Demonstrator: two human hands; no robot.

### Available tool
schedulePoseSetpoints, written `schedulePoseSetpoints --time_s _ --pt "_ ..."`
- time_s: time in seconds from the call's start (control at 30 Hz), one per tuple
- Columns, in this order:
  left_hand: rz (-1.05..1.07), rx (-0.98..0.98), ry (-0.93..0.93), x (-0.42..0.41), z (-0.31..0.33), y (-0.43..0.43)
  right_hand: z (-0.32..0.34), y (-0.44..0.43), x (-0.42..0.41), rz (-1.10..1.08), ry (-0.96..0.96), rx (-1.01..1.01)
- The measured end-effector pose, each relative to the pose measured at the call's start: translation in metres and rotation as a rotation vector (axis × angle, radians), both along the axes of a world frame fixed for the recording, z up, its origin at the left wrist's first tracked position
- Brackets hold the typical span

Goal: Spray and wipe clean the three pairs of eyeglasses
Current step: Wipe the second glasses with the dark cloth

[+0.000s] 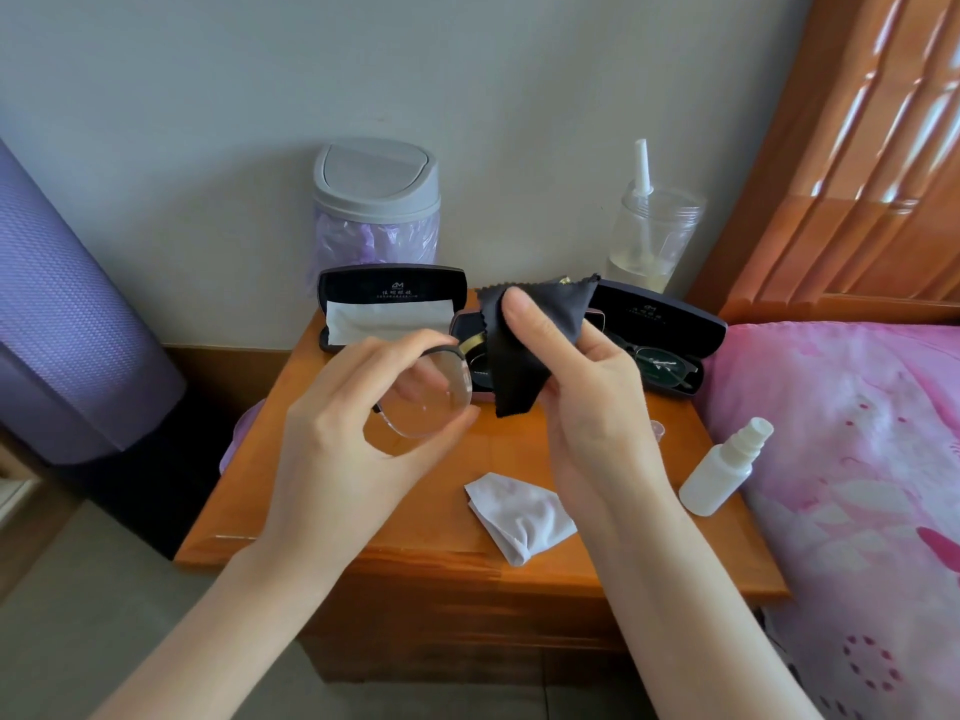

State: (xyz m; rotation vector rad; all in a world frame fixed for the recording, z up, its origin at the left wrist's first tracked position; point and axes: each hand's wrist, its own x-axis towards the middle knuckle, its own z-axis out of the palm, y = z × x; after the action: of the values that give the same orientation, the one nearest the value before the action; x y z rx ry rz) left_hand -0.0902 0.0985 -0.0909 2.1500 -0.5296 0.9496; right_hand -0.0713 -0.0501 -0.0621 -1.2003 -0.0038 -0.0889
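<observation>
Hands: two showed, left hand (332, 449) and right hand (587, 407).
Eyeglasses: three pairs counted: held pair (415, 402), cased pair (660, 366), half-hidden pair (478, 363).
Cases: three were there: left case (389, 293), middle case (459, 324), right case (675, 319).
Cloths: three: black cloth (524, 345), loose white cloth (519, 511), tucked white cloth (384, 319).
Spray bottle (722, 472): one.
Bin (376, 210): one.
Jar (649, 241): one.

Both forearms reach forward. The left hand (353, 433) pinches the eyeglasses (421, 402) by one lens. The right hand (587, 402) grips a black cloth (519, 356).
</observation>
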Motion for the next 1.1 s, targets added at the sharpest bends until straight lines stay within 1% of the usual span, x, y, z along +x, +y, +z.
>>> schedulePoseSetpoints --time_s 0.1,0.23,0.37,0.43,0.53,0.7,0.77,0.87,1.1 --pt "0.008 0.018 -0.012 0.002 -0.001 0.001 0.002 -0.001 0.001 -0.049 0.001 0.018" --pt "0.017 -0.002 -0.009 0.003 -0.003 0.0 -0.002 -0.004 0.002 -0.112 0.057 0.058" --pt "0.036 -0.048 0.0 0.003 -0.003 0.0 -0.015 -0.004 -0.004 -0.107 0.043 -0.016" --pt "0.063 -0.106 0.005 0.003 -0.001 0.001 -0.02 -0.008 -0.01 -0.095 0.012 -0.08" --pt "0.083 -0.181 -0.003 0.003 0.003 0.001 -0.027 -0.013 -0.019 -0.028 -0.012 -0.16" --pt "0.06 -0.218 0.032 0.0 0.002 -0.004 -0.034 0.003 -0.032 0.167 0.019 -0.226" --pt "0.038 -0.224 0.057 -0.001 0.001 -0.007 -0.035 0.01 -0.033 0.213 0.021 -0.219" --pt "0.013 -0.217 0.109 -0.002 -0.001 -0.009 -0.035 0.014 -0.033 0.243 0.055 -0.145" --pt "-0.027 -0.16 0.181 -0.004 -0.006 -0.012 -0.034 0.015 -0.031 0.208 0.115 -0.093"
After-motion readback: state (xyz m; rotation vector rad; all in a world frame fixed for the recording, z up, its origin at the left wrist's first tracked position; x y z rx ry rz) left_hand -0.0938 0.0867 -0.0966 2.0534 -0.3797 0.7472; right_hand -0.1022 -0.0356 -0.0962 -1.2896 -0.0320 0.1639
